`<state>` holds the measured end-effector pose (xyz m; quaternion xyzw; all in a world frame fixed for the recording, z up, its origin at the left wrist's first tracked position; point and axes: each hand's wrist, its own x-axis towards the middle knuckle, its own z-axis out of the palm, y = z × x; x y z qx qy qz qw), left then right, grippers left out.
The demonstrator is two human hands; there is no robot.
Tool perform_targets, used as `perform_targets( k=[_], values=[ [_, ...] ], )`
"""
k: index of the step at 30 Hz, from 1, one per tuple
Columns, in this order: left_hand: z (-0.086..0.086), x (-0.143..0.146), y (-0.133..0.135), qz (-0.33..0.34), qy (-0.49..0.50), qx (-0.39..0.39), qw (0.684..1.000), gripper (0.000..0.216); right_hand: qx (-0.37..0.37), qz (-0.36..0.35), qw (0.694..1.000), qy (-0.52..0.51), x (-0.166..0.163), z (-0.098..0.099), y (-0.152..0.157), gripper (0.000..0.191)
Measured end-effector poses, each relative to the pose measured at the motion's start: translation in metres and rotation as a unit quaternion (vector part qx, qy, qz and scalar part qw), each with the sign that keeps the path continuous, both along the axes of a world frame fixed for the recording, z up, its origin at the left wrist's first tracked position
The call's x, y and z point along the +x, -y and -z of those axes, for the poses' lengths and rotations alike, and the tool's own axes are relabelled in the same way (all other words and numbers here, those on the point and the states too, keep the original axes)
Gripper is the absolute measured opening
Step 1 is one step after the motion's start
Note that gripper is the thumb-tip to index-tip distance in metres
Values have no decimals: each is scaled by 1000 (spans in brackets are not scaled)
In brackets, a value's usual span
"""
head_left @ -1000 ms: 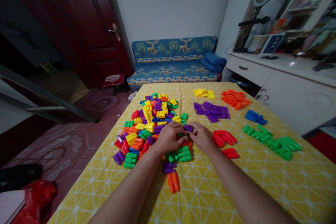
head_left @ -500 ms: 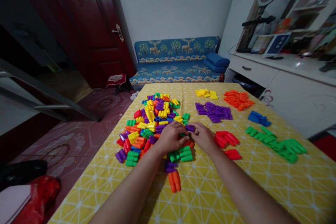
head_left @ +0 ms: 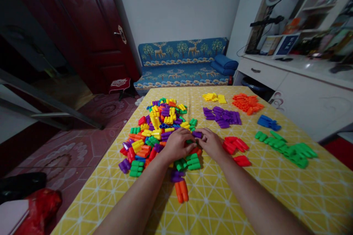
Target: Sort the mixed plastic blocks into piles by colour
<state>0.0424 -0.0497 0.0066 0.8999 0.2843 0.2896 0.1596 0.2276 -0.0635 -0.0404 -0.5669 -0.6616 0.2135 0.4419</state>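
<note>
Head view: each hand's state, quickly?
Left hand: curled over block pile; grip can't be told.
Right hand: touching purple bullet-shaped block; grip can't be told.

Block pile (head_left: 154, 122) partly hidden, countertop clutter (head_left: 305, 47) blurred

Remotely, I'm seeing smooth plastic pieces (head_left: 156, 133) shining near the left edge of the table (head_left: 193, 99), matt cloth (head_left: 206, 187) covering its top, and a glossy door (head_left: 91, 25) beyond the far-left corner.

One camera up on the person's head there, facing forward, tipped down, table (head_left: 220, 209) close beneath, left hand (head_left: 178, 144) and right hand (head_left: 210, 143) near mid-view, sofa (head_left: 176, 71) farther off, door (head_left: 82, 25) at left, white counter (head_left: 303, 97) at right
</note>
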Motion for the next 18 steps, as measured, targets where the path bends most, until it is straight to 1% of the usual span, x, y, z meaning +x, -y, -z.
perform_targets(
  k=[8,10,15,18],
  values=[
    [-1,0,0,-2,-2,-5,1000,9,3,-7,1000,21,0,-5,2,33],
    [-1,0,0,0,0,-6,1000,9,1,-12,1000,17,0,-6,2,36],
    [0,-1,0,-1,-6,-3,1000,10,18,-18,999,25,-1,-7,4,52],
    [0,0,0,-3,-7,-1,1000,9,25,-23,999,38,-1,-6,4,53]
  ],
)
